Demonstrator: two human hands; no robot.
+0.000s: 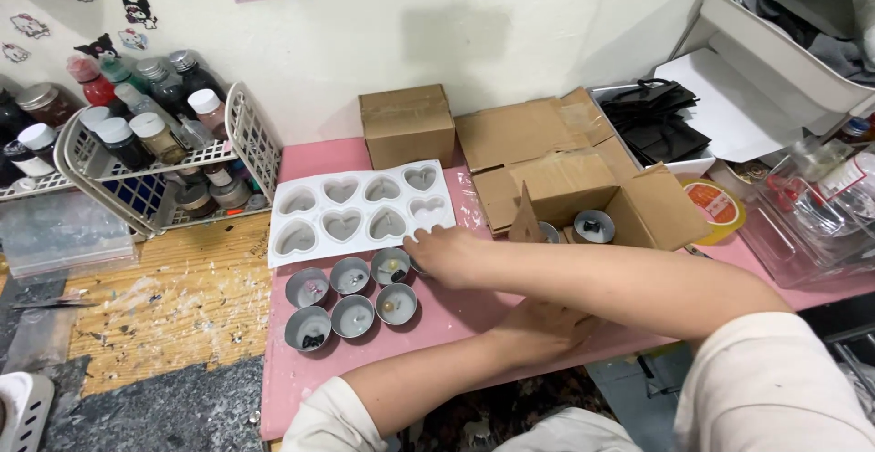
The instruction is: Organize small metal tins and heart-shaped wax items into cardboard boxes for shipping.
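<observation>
Head view: right hand (pixel 448 256) is reaching across the pink counter (pixel 456 320) to the cluster of small round tins (pixel 354 299) near the counter's left edge. Fingertips are touching down beside the back-right tin (pixel 392 266), just below the front edge of the white heart mold (pixel 360 210). The grip is loosely curled; can't tell whether it's pinching anything, as the fingertips are hidden behind the knuckles.

Left hand (pixel 538 332) is resting near the counter's front edge, under the right forearm. Its grip is flat and relaxed, holding nothing visible.

Six tins are sitting in two rows of three, most with small bits inside. More tins are sitting in the open cardboard box (pixel 583 192) toward the back-right.

Judgement: tins are packed touching each other, so working from above with fingertips only is best. Sliding sideways is likely to nudge neighbours and spill contents. Left hand could be steadying the cluster.
</observation>
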